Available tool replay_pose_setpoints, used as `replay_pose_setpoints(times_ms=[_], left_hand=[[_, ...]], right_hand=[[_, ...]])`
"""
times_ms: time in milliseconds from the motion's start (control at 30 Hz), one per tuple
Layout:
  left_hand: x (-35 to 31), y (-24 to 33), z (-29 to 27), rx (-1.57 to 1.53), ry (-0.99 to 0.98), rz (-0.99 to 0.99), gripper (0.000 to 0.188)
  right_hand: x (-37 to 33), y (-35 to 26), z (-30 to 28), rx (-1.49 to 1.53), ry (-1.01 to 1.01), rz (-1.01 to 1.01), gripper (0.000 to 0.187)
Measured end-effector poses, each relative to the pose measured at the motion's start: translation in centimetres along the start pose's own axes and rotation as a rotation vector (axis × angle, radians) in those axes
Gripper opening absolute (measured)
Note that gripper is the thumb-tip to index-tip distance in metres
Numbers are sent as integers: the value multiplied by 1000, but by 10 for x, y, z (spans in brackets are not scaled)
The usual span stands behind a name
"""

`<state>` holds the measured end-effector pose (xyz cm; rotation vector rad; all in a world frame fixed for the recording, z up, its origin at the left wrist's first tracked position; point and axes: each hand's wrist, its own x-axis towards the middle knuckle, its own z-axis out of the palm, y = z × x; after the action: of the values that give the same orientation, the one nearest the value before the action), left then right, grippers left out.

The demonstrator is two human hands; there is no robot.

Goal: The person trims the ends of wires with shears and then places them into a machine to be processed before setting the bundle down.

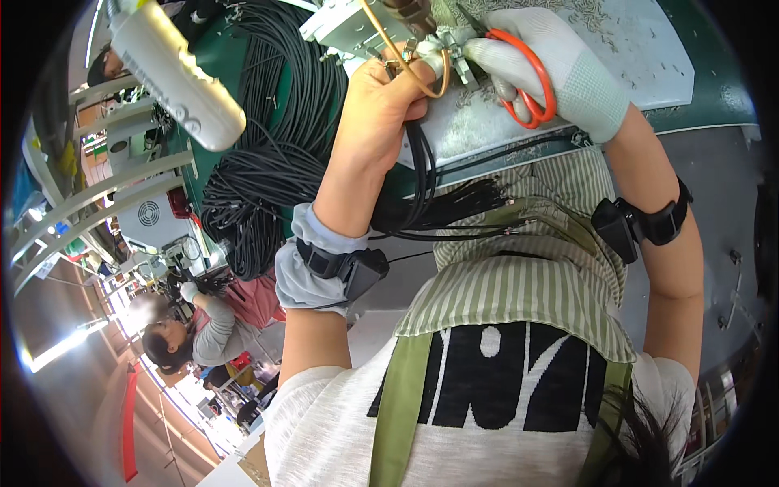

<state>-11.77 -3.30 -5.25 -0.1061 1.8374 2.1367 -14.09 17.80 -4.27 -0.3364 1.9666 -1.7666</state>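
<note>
My left hand (380,105), mostly bare with a white cover at a fingertip, is closed on black cables (420,174) just below a small bench machine (454,50). The cables hang down from it toward my lap. A curved tan tube (442,81) passes in front of its fingers. In a white glove, my right hand (560,61) is closed around scissors (542,81) with red-orange handles. Their dark blades point up and left. The right thumb and fingers reach in beside the machine's metal parts; whether they also pinch a cable end is hidden.
Large coils of black cable (264,174) lie on the green table (213,61) to the left. Small metallic scraps (596,24) are scattered over a white sheet (657,61). A lamp (174,77) hangs at upper left. Farther off, another person (215,329) works. More cables lie across my striped apron (519,296).
</note>
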Motion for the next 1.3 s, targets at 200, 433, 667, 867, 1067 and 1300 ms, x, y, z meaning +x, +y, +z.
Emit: replay_pose_setpoints(times_ms=[200,433,667,867,1067,1300], left_hand=[[0,12,16,308,80,112,13],[-6,12,19,472,155,178,24],[-19,11,21,494,196,181,22],[-23,19,35,546,189,252,10],[-21,18,31,536,189,235,12],[-17,9,21,541,221,240,15]], right_hand=[[9,-2,-10,214,-98,58,31],[8,-15,-13,267,-142,147,27],[-3,-12,-4,300,-146,115,26],[-1,-5,-3,126,-143,-31,25],[0,1,-2,339,-175,8,24],[2,-4,2,321,-162,102,24]])
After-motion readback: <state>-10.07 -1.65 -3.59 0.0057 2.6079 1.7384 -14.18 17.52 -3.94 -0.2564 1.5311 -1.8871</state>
